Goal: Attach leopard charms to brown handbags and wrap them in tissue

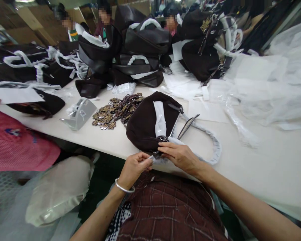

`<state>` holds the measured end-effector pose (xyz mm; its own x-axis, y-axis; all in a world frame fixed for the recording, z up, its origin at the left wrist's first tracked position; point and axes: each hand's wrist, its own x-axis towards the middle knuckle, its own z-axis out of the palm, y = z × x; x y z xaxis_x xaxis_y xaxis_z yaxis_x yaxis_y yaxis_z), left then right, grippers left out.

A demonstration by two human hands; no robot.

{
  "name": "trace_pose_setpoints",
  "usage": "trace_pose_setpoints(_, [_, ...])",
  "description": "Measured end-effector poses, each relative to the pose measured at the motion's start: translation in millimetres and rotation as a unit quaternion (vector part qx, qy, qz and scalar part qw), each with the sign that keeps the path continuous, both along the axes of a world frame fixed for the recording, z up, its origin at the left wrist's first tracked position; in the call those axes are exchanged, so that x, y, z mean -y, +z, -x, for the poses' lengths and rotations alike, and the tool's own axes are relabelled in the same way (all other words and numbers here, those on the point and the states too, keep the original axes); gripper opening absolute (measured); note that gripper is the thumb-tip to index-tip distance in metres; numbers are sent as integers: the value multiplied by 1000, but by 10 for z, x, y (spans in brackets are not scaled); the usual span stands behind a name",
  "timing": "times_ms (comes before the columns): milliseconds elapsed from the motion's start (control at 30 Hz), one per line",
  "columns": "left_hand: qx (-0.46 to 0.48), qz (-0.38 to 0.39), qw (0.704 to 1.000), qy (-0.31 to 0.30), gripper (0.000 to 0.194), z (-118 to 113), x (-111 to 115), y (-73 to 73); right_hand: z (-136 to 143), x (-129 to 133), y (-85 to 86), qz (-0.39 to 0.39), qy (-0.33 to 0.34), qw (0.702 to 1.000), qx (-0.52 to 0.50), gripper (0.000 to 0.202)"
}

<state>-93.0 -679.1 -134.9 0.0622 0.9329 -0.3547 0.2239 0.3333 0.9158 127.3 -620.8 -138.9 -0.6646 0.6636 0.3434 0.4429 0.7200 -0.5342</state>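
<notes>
A dark brown handbag [145, 117] lies on its side at the front edge of the table, with white wrapping [160, 118] on its face. The bag's strap [215, 144], wrapped in pale plastic, loops out to the right. My left hand [137, 167] is closed, pinching a small whitish strip [152, 158] just below the bag's near end. My right hand [178, 154] grips the bag's near end beside a metal ring [163, 138], its thumb partly hidden. Between the two hands a dark tab shows, too small to make out fully.
A heap of gold flower-shaped charms [105, 115] lies left of the bag, beside a clear plastic holder [80, 113]. Stacked dark bags [142, 40] stand behind; white papers [183, 82] and plastic sheets [261, 73] lie right. A co-worker's pink sleeve [20, 144] is at left.
</notes>
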Motion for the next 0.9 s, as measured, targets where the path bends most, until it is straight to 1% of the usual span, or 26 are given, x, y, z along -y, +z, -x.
trace_pose_setpoints(200, [-11, 5, 1000, 5, 21, 37, -21, 18, 25, -46, -72, -5, 45, 999, -16, 37])
trace_pose_setpoints(333, [-13, 2, 1000, -5, 20, 37, -60, 28, 22, -51, -174, -38, 47, 998, -13, 36])
trace_pose_setpoints(433, [-25, -7, 1000, -1, 19, -8, -93, 8, 19, -55, -229, -58, 46, 997, -9, 35])
trace_pose_setpoints(533, [-39, -22, 999, -3, 21, -85, -136, -13, 18, -50, -243, -64, 45, 997, -5, 34])
trace_pose_setpoints(633, [-67, -45, 997, -16, 21, -172, -185, -10, 27, -42, -243, -40, 38, 998, -25, 34])
trace_pose_setpoints(733, [-104, -83, 991, -32, 18, -245, -223, 20, 38, -49, -237, 2, 18, 996, -85, 35])
trace_pose_setpoints(833, [-146, -117, 982, -37, 17, -290, -238, 62, 17, -75, -211, 26, -58, 987, -146, 35])
trace_pose_setpoints(900, [-174, -131, 975, -42, 16, -305, -244, 86, -14, -96, -190, 39, -104, 982, -154, 30])
